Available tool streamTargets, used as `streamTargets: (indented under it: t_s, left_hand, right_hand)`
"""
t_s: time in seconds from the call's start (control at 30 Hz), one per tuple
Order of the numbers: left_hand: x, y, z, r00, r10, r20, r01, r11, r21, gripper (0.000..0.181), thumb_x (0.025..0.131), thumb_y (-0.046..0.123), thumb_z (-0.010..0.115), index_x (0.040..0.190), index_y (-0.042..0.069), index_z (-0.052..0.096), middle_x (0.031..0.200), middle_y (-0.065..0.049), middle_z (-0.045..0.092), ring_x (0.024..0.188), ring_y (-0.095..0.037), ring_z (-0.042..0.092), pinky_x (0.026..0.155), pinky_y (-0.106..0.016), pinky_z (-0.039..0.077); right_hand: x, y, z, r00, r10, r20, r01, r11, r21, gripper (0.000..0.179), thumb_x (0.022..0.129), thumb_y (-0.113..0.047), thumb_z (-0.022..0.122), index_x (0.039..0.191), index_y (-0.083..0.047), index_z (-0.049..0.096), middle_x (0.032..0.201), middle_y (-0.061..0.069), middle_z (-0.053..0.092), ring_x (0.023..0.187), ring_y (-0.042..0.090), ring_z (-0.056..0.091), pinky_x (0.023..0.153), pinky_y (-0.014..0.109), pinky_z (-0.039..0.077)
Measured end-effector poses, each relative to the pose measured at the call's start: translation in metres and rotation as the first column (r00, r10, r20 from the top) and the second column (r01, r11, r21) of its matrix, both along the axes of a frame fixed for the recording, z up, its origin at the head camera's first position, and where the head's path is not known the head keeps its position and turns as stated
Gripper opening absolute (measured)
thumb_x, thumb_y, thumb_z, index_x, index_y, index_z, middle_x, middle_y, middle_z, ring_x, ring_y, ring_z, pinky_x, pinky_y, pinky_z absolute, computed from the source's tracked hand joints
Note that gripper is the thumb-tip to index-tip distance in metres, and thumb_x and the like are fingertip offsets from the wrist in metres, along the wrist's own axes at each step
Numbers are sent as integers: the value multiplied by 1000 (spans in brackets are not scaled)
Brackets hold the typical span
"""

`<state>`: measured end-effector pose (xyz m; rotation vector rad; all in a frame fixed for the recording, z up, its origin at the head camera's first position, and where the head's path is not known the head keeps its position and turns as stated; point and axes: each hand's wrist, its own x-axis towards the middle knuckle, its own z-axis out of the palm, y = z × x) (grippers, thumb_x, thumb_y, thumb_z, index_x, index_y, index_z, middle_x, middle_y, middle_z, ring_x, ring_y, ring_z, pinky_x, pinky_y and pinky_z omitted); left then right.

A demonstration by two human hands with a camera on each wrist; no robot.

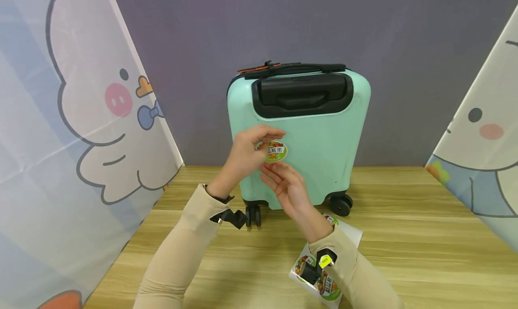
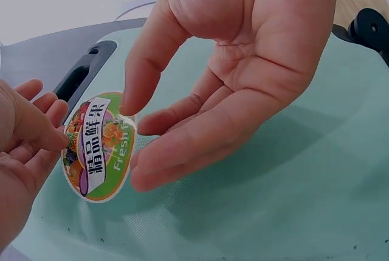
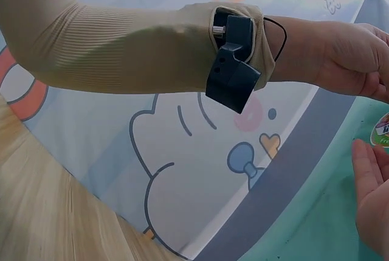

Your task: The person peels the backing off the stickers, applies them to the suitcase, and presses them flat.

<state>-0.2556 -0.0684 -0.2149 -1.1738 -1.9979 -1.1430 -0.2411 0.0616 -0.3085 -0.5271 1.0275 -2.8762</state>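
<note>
The beige right sleeve (image 1: 364,273) and left sleeve (image 1: 170,259) come nearest, a black wrist camera (image 1: 232,218) strapped at the left cuff. Ahead of them the left hand (image 1: 248,149) arches loosely, released, its fingers bent above an oval fruit sticker (image 1: 277,152) and its thumb covering part of it in the head view. The right hand (image 1: 291,187) is relaxed too, its fingertips at the sticker's lower edge; I cannot tell whether they touch. Between the two hands, the sticker shows against the mint suitcase (image 1: 319,156), which stands just beyond them, its black handle recess (image 1: 303,93) above the left hand. Below the right hand, partly under its forearm, a sheet of matching stickers (image 1: 351,232) lies on the wooden table (image 1: 425,237).
</note>
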Motion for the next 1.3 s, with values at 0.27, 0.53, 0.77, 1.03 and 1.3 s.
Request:
streamTargets:
  t_s: [0.27, 0.53, 0.77, 1.03, 1.3]
  left_hand:
    - [-1, -1, 3, 998, 20, -64, -19, 1000, 18, 34, 88, -21, 51, 107, -4, 73, 107, -13, 72, 96, -23, 68, 81, -29, 56]
    - [0, -1, 8, 990, 40, -135, -40, 999, 3, 37, 86, -22, 51, 109, -2, 73, 109, -12, 72, 99, -21, 67, 78, -28, 55]
    - [-2, -1, 10, 985, 47, -167, -49, 999, -5, 39, 85, -23, 50, 109, -3, 73, 109, -12, 71, 100, -20, 66, 76, -28, 54]
    - [-6, -2, 11, 974, 53, -219, -55, 998, -4, 38, 86, -23, 52, 112, -3, 71, 111, -13, 70, 104, -23, 65, 81, -29, 54]
    - [-16, -5, 8, 966, 32, -256, -31, 999, 8, 40, 86, -25, 54, 116, -4, 69, 115, -15, 68, 108, -24, 63, 87, -31, 53]
  right_hand:
    - [-3, -3, 4, 1000, 18, -15, -18, 1000, 5, 28, 102, 0, 43, 97, -8, 69, 102, 8, 72, 100, 20, 70, 90, 32, 56]
    - [-3, -4, 10, 1000, 29, 3, -29, 998, -49, 33, 102, 2, 42, 93, -9, 72, 98, 8, 72, 95, 21, 71, 89, 33, 56]
    - [-2, -5, 14, 999, 31, 30, -29, 997, -65, 27, 99, 4, 45, 104, -6, 69, 97, 11, 70, 94, 21, 71, 90, 33, 56]
    - [-2, -5, 17, 998, 62, 11, -61, 996, -71, 28, 101, 3, 44, 110, -8, 69, 100, 10, 70, 97, 20, 70, 89, 33, 56]
    - [-3, -4, 16, 996, 80, -46, -82, 995, -50, 30, 102, 2, 42, 115, -8, 67, 103, 8, 71, 101, 20, 70, 88, 34, 56]
